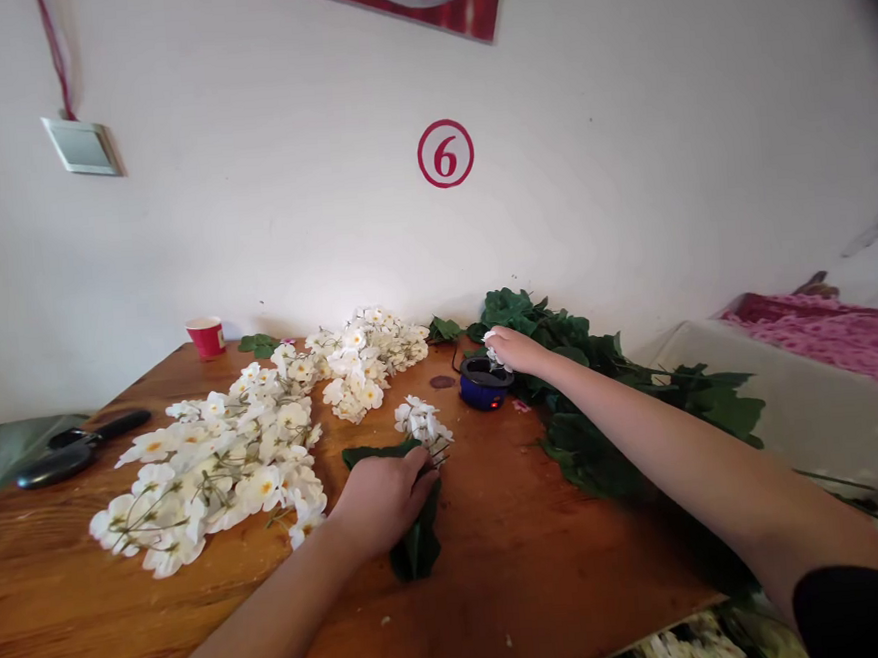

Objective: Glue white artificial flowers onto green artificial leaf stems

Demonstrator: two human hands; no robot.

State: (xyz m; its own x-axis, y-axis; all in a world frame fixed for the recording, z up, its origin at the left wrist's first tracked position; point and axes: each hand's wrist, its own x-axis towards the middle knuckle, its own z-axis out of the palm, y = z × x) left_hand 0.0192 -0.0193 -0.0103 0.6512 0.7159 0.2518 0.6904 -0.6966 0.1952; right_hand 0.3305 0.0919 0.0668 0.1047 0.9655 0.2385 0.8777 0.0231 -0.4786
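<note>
My left hand [387, 498] is closed around a green artificial leaf [416, 541] low over the middle of the table. Just beyond its fingers lies a small bunch of white artificial flowers [421, 420], its thin stems pointing toward the hand. Farther off, my right hand [517, 350] pinches a white artificial flower [492, 345] at the mouth of a small blue pot [482, 391] with a lit red light. The flower's lower end is at or inside the pot's rim; its tip is hidden.
Heaps of white flowers [229, 454] spread over the left of the wooden table [487, 586]. Green leaves [598, 448] pile up on the right beneath my arm. Black-handled scissors [79, 449] lie at the left edge, and a red paper cup [206, 337] stands at the back.
</note>
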